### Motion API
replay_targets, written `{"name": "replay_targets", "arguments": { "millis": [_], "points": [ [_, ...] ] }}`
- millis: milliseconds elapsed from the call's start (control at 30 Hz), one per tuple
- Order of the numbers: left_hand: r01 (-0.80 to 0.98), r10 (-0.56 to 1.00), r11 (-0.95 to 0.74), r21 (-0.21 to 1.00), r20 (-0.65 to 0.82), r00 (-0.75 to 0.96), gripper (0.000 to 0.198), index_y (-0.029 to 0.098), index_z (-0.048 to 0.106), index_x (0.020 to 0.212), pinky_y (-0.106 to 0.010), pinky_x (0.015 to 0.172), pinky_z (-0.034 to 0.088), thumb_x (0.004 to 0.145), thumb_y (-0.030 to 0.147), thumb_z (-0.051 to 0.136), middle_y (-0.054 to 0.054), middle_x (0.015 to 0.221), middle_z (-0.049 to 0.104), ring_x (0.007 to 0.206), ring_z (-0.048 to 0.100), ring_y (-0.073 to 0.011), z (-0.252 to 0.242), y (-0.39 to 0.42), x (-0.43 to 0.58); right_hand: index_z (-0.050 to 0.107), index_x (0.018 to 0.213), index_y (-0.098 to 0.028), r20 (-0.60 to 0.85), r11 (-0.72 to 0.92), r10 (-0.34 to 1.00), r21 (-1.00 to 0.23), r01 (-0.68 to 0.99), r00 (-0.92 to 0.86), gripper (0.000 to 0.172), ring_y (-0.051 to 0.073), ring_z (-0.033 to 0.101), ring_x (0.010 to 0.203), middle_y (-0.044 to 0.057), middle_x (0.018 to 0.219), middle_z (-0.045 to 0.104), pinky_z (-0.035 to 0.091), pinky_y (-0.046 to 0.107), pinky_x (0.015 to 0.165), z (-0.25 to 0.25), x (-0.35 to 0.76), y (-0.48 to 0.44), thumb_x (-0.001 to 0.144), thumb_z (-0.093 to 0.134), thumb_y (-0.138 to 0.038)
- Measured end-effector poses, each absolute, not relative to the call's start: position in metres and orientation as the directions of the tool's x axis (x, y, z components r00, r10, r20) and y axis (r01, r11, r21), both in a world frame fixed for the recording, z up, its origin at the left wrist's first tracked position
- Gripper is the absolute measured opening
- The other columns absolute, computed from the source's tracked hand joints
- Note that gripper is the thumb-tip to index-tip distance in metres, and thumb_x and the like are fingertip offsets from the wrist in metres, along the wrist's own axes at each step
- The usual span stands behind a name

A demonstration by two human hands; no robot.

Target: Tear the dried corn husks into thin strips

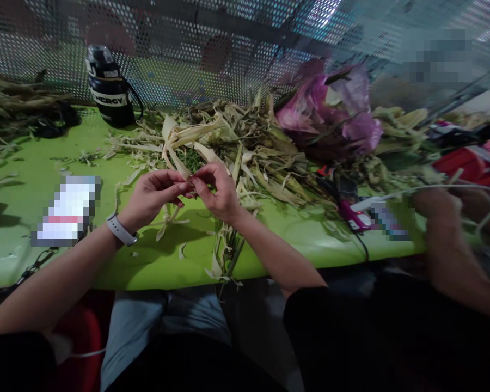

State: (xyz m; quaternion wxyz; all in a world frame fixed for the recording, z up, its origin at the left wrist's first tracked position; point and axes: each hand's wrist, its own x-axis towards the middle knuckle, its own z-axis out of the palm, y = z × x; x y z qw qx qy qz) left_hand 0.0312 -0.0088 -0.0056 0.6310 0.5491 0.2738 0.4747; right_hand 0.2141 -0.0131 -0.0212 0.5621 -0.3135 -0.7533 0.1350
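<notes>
My left hand [153,193], with a white watch on its wrist, and my right hand [216,190] meet over the green table [28,179]. Both pinch the same pale husk strip [178,163], which rises from between the fingertips toward the pile behind. More thin strips hang from under my right hand down over the table's front edge [224,256]. A large heap of dry husks and leaves [249,141] lies just beyond my hands.
A black bottle [110,87] stands at the back left against a perforated metal screen. A pink plastic bag [330,109] sits on the heap at right. Another person's arm [453,239] reaches in at far right. Pink-handled scissors [351,215] lie near a cable.
</notes>
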Motion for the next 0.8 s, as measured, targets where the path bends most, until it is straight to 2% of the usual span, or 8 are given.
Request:
{"name": "replay_targets", "arguments": {
  "millis": [133,300,533,800],
  "points": [
    [-0.272,0.892,-0.078,0.959,0.189,0.410,0.027,0.013,0.073,0.085,-0.019,0.055,0.056,0.072,0.032,0.087,-0.005,0.078,0.075,0.069,0.072,-0.0150,-0.0061,-0.0091,0.0307,0.045,0.116,-0.025,0.758,0.768,0.630,-0.574,0.284,-0.171,0.023,0.010,0.066,0.075,0.000,0.089,0.060,0.057,0.024,0.067,-0.0232,0.2126,-0.0136,0.100,0.052,-0.040],
    [-0.238,0.884,-0.095,0.967,0.192,0.427,0.031,0.013,0.072,0.085,-0.021,0.056,0.058,0.072,0.037,0.086,-0.006,0.078,0.075,0.070,0.072,-0.0162,-0.0060,-0.0097,0.0308,0.045,0.119,-0.026,0.738,0.771,0.633,-0.571,0.282,-0.235,0.021,0.009,0.060,0.066,-0.004,0.080,0.057,0.053,0.023,0.059,-0.0196,0.2159,-0.0153,0.100,0.050,-0.034],
    [-0.105,0.888,-0.115,0.988,0.150,0.435,0.032,0.013,0.072,0.089,-0.022,0.060,0.060,0.074,0.040,0.083,-0.004,0.082,0.072,0.073,0.070,-0.0144,0.0015,-0.0137,0.0335,0.046,0.119,-0.024,0.710,0.726,0.667,-0.551,0.412,-0.225,0.027,0.009,0.056,0.060,-0.005,0.076,0.056,0.051,0.024,0.057,-0.0254,0.2171,-0.0146,0.093,0.053,-0.023],
    [-0.164,0.928,-0.049,0.985,0.106,0.357,0.035,0.013,0.075,0.084,-0.024,0.063,0.060,0.066,0.040,0.089,-0.004,0.080,0.073,0.068,0.068,-0.0125,-0.0009,-0.0139,0.0351,0.046,0.123,-0.023,0.666,0.691,0.714,-0.622,0.367,-0.216,0.031,0.010,0.056,0.059,-0.005,0.076,0.057,0.050,0.025,0.056,-0.0249,0.2166,-0.0164,0.093,0.054,-0.026]
  ]
}}
